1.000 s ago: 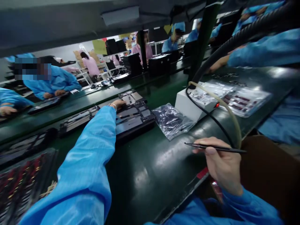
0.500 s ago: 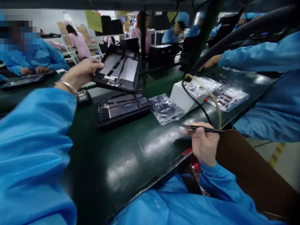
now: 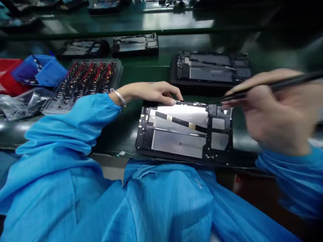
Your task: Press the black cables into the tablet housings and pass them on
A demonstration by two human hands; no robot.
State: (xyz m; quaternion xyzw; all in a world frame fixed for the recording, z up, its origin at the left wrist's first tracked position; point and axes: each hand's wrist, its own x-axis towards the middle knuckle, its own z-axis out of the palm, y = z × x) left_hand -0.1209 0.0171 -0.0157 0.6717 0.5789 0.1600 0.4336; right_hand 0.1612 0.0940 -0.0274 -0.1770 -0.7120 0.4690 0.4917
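Note:
An opened tablet (image 3: 179, 146), its battery and dark ribbon cable exposed, lies at the near edge of the bench. My left hand (image 3: 156, 92) grips the tablet's far edge, thumb on the rim and fingers over the side. My right hand (image 3: 280, 111) is closed around black tweezers (image 3: 242, 94). The tweezers' tips hover by the tablet's far right corner; blur hides whether they touch it. Just beyond, a second opened tablet (image 3: 212, 69) rests on a dark block.
A clear tray (image 3: 85, 80) of small red and black parts sits to the left. Beside it are a blue bin (image 3: 40, 69), a red bin (image 3: 8, 74) and a plastic bag (image 3: 22, 102). More opened tablets (image 3: 135, 43) stand further back.
My left hand has brought the raised tablet down to the bench in front of me. My right hand has moved the tweezers to the tablet's corner. The view has tilted down and turned left.

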